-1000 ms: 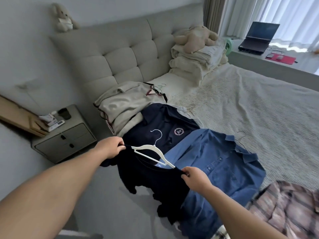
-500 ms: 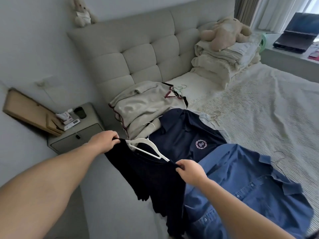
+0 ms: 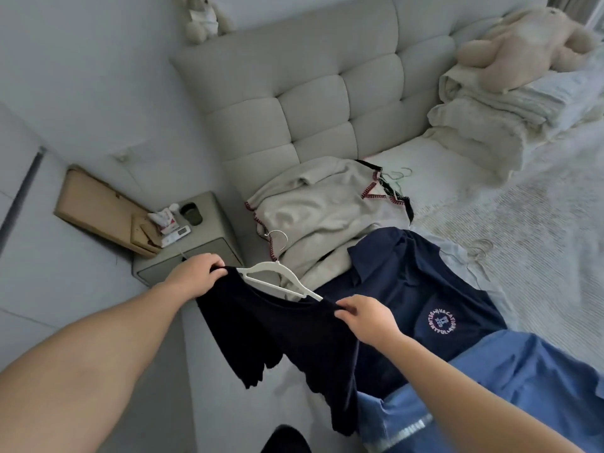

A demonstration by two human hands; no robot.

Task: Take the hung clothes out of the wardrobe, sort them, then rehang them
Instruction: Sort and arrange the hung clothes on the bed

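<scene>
Bed (image 3: 539, 256); fingers (image 3: 346, 310) pinch black top (image 3: 277, 335).

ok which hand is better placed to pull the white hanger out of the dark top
Probably the right hand: it pinches the dark top beside the white hanger's exposed arm. The left hand grips the far shoulder.

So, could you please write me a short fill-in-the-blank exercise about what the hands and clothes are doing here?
1. Both hands hold a black top that hangs on a ____ hanger.
2. The left hand and the right hand grip the top at its ____.
3. The navy shirt with the round logo lies on the ____.
4. A plush toy rests on a stack of folded ____.

Missing words: white; shoulders; bed; bedding
</scene>
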